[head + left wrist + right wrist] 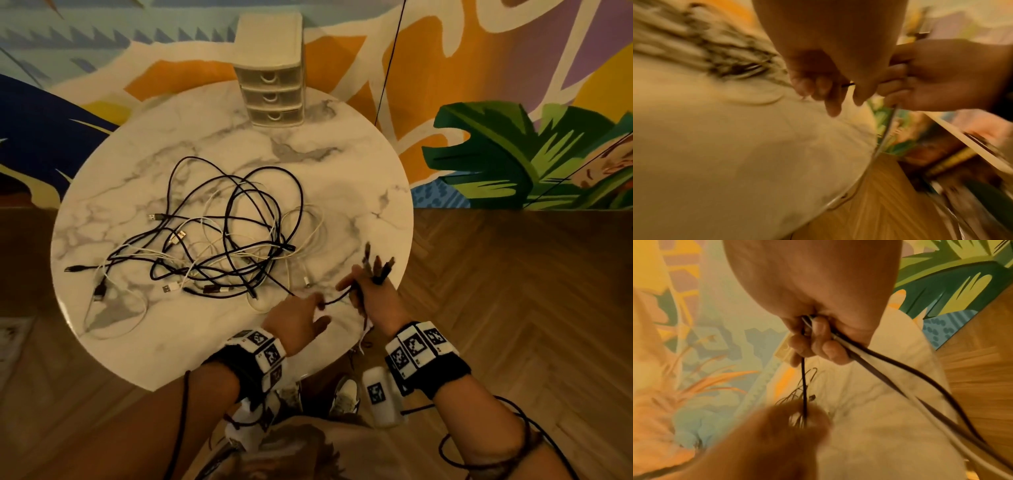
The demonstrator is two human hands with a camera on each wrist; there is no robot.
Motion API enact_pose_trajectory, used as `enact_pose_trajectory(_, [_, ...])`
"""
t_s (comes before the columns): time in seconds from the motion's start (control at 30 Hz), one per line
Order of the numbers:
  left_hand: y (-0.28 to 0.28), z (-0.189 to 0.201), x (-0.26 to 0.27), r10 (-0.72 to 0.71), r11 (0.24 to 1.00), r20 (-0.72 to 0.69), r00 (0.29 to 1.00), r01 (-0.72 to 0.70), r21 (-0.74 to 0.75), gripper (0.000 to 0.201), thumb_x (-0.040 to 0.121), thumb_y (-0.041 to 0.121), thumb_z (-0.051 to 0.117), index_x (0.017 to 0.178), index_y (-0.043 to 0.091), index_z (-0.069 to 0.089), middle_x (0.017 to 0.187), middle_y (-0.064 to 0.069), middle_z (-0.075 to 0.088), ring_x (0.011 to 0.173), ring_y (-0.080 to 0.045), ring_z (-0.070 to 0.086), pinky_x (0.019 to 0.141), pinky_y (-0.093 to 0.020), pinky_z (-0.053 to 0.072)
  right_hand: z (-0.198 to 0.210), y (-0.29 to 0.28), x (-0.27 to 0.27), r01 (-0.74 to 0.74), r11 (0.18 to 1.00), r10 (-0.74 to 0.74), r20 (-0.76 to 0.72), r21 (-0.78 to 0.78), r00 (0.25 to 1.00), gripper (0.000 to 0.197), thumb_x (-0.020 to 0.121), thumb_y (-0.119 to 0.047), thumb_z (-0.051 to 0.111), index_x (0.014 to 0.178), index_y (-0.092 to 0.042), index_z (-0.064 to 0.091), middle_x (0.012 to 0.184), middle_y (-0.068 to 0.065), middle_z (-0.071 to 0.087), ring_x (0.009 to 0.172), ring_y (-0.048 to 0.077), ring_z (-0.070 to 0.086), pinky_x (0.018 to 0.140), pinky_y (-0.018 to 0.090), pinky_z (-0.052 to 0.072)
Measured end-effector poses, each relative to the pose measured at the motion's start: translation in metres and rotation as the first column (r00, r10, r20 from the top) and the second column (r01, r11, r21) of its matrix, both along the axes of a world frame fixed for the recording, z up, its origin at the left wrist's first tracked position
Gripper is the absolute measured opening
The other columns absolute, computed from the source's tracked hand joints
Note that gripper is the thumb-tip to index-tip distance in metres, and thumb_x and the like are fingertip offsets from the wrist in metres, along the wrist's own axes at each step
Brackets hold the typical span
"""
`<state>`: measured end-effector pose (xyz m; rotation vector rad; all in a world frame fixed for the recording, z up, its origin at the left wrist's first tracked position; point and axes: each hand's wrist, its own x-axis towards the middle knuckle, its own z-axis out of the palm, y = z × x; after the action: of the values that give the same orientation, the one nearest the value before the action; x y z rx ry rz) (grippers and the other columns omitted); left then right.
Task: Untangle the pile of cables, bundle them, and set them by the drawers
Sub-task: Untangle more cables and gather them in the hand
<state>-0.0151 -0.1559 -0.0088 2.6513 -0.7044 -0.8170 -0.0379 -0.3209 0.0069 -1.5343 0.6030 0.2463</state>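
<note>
A tangle of black and white cables [219,240] lies in the middle of the round marble table [335,178]. My right hand [364,291] hovers over the table's near right edge and grips several cable ends, their plugs [378,265] sticking up past the fingers. In the right wrist view the gripped cables [879,369] trail down out of the fist. A black cable [337,299] runs from that fist to my left hand [308,315], which pinches it between thumb and fingers. The small cream drawer unit [272,85] stands at the table's far edge.
A painted mural wall [513,144] rises behind the table. Wooden herringbone floor [513,308] lies to the right and near side. A thin black cord [390,61] hangs in front of the wall right of the drawers. Both wrists wear marker bands with trailing wires.
</note>
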Motion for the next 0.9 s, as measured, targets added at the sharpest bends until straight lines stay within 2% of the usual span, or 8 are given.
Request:
enact_pose_trajectory(0.07, [0.031,-0.019,0.006,0.141,0.990,-0.165,0.976,-0.137,0.035,0.028,0.092,0.037,0.049,0.116,0.023,0.048,0.100,-0.007,0.063,0.090,-0.025,0.061,0.077,-0.034,0.049,0.010,-0.004,0.002,0.026,0.998,-0.028,0.048,0.054,0.998,0.053,0.102,-0.031,0.036,0.066,-0.008,0.067,0.043,0.001,0.046,0.036,0.008,0.036,0.042,0.020,0.029])
enact_pose_trajectory(0.13, [0.059,-0.028,0.025,0.289,0.957,-0.141,0.947,-0.290,0.017,0.026,0.093,0.030,0.050,0.115,0.018,0.053,0.103,-0.010,0.066,0.094,-0.027,0.062,0.080,-0.031,0.048,0.021,-0.012,0.002,0.096,0.989,-0.108,0.100,0.117,0.989,0.052,0.102,-0.030,0.035,0.067,-0.006,0.065,0.040,-0.001,0.046,0.034,0.008,0.034,0.038,0.019,0.027])
enact_pose_trajectory(0.3, [0.073,0.000,0.085,0.674,0.687,-0.063,0.736,-0.655,-0.314,0.022,0.094,0.025,0.051,0.111,0.014,0.059,0.091,-0.012,0.066,0.081,-0.028,0.062,0.065,-0.025,0.048,0.032,-0.046,-0.004,0.286,0.946,-0.308,0.151,0.153,0.939,0.051,0.102,-0.038,0.032,0.093,-0.002,0.068,0.046,0.002,0.040,0.036,0.009,0.029,0.035,0.019,0.023])
enact_pose_trajectory(0.43, [0.055,0.017,0.073,0.544,0.834,0.136,0.828,-0.515,-0.200,0.030,0.094,0.040,0.041,0.110,0.025,0.061,0.097,-0.012,0.069,0.089,-0.033,0.064,0.077,-0.038,0.051,0.033,-0.043,-0.014,0.160,0.968,-0.163,-0.002,-0.191,0.987,0.057,0.103,-0.037,0.029,0.085,0.006,0.061,0.056,0.013,0.042,0.036,0.009,0.036,0.037,0.015,0.029])
enact_pose_trajectory(0.53, [0.035,0.029,0.041,0.348,0.935,0.280,0.895,-0.353,-0.035,0.037,0.096,0.046,0.033,0.114,0.028,0.059,0.101,-0.008,0.068,0.093,-0.033,0.063,0.074,-0.038,0.050,0.038,-0.027,-0.017,0.182,0.954,-0.159,0.110,-0.239,0.981,0.045,0.102,-0.027,0.038,0.067,-0.003,0.054,0.054,0.001,0.047,0.042,0.005,0.040,0.046,0.014,0.034])
enact_pose_trajectory(0.67, [0.017,0.043,0.018,0.152,0.971,0.345,0.926,-0.206,0.124,0.034,0.099,0.042,0.032,0.117,0.024,0.054,0.096,-0.009,0.067,0.088,-0.032,0.062,0.069,-0.037,0.047,0.040,0.012,-0.001,-0.058,0.983,0.083,0.138,-0.176,0.987,0.026,0.101,-0.016,0.039,0.104,-0.028,0.062,0.045,-0.015,0.051,0.042,0.004,0.037,0.045,0.018,0.033])
enact_pose_trajectory(0.77, [0.017,0.049,0.014,0.077,0.972,0.357,0.931,-0.150,0.181,0.034,0.099,0.041,0.030,0.116,0.022,0.052,0.093,-0.008,0.066,0.084,-0.032,0.062,0.064,-0.034,0.042,0.033,0.033,0.007,-0.209,0.919,0.264,0.128,-0.334,0.956,0.024,0.099,-0.018,0.043,0.115,-0.027,0.058,0.050,-0.003,0.056,0.050,0.014,0.052,0.061,0.030,0.043])
enact_pose_trajectory(0.9, [0.022,0.054,0.011,-0.034,0.989,0.392,0.919,-0.025,0.145,0.031,0.100,0.037,0.029,0.110,0.019,0.052,0.092,-0.002,0.065,0.079,-0.027,0.061,0.061,-0.033,0.040,0.029,0.043,0.012,-0.216,0.947,0.235,0.051,-0.239,0.971,0.040,0.102,-0.029,0.038,0.081,-0.014,0.068,0.043,-0.001,0.053,0.046,0.007,0.050,0.061,0.025,0.039])
